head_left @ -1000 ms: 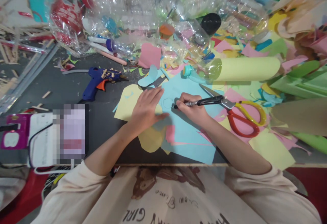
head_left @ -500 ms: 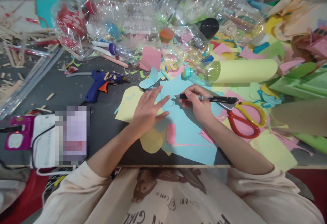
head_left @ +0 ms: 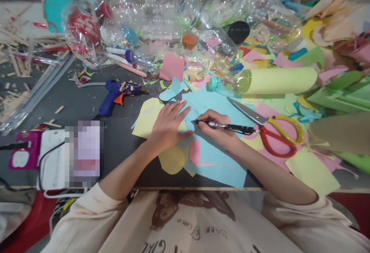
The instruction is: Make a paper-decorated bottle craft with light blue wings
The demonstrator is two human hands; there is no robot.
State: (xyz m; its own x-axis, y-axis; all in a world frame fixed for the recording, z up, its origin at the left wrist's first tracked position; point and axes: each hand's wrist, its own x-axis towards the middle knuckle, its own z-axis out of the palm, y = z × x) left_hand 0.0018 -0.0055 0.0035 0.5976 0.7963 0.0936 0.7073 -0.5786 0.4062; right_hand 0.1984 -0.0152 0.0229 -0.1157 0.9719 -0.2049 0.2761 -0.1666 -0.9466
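Observation:
A light blue sheet of paper (head_left: 214, 156) lies on the dark table in front of me. My left hand (head_left: 170, 124) rests on its left part with the fingers spread, also over a yellow paper piece (head_left: 146, 116). My right hand (head_left: 215, 128) grips a black and clear pen (head_left: 235, 128), its tip at the blue paper beside my left fingertips. A thin curved line shows near the tip. Right of my right hand lie scissors (head_left: 279, 137) with one red and one yellow handle, blades partly apart. Under my left wrist is another yellow cut piece (head_left: 172, 158).
A blue glue gun (head_left: 111, 95) lies left of the papers. Farther left are a power strip (head_left: 52, 160) with cables and a blurred-out object (head_left: 88, 149). Behind stands a heap of clear plastic bottles (head_left: 162, 18). A paper-wrapped bottle (head_left: 280, 80) and paper scraps lie right.
My right hand has moved down and left with the pen, uncovering the scissor blades. A curved line on the blue paper shows more plainly. My left hand stays spread.

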